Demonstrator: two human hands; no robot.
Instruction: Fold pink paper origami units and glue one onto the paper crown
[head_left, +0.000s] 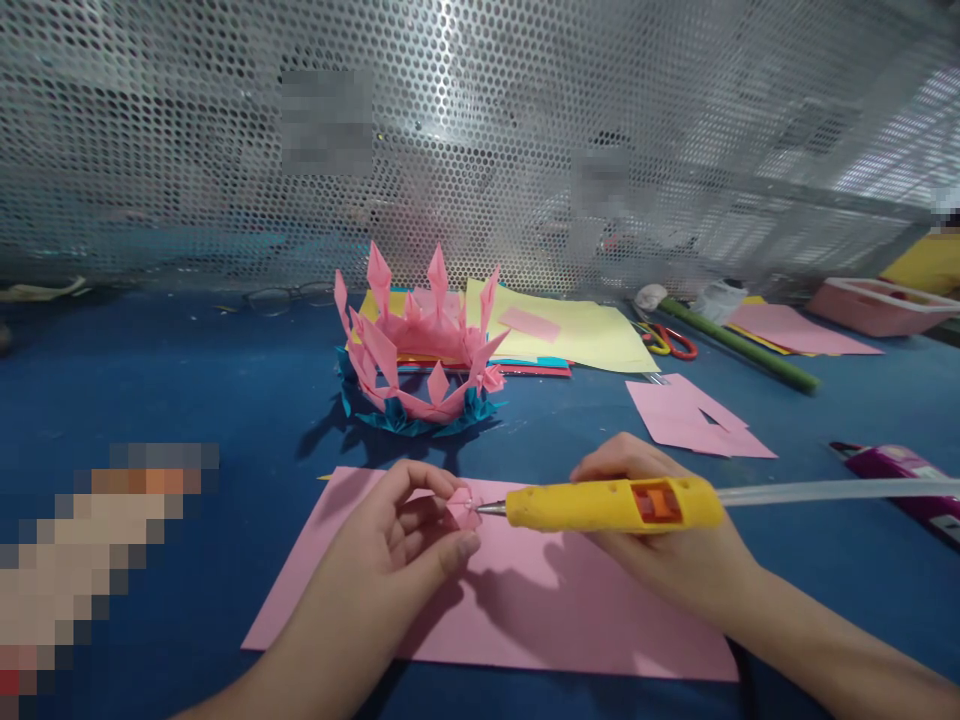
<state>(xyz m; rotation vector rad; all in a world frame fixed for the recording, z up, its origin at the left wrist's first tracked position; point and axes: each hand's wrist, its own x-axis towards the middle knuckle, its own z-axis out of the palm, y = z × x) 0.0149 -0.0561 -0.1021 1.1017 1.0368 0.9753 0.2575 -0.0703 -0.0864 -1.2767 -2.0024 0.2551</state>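
Note:
Between the thumb and fingers of my left hand (pixel 405 540) is a small folded pink paper piece (pixel 463 508). My right hand (pixel 645 540) is wrapped round a yellow hot glue gun (pixel 600 505), with a clear glue stick (pixel 832 491) running out of its back end. The gun's metal tip points left and meets the paper piece or sits just beside it. Both hands are over a large pink paper sheet (pixel 600 620). Behind them stands a paper crown (pixel 439 405) with pink pointed spikes and blue folded shapes round its base.
Yellow paper sheets (pixel 592 335) lie behind the crown. To the right are scissors (pixel 675 342), a green stick (pixel 742 345), cut pink paper (pixel 690 415), a purple object (pixel 900 475) and a pink basket (pixel 885 315). A perforated metal panel (pixel 480 150) rises behind the blue table (pixel 187 390).

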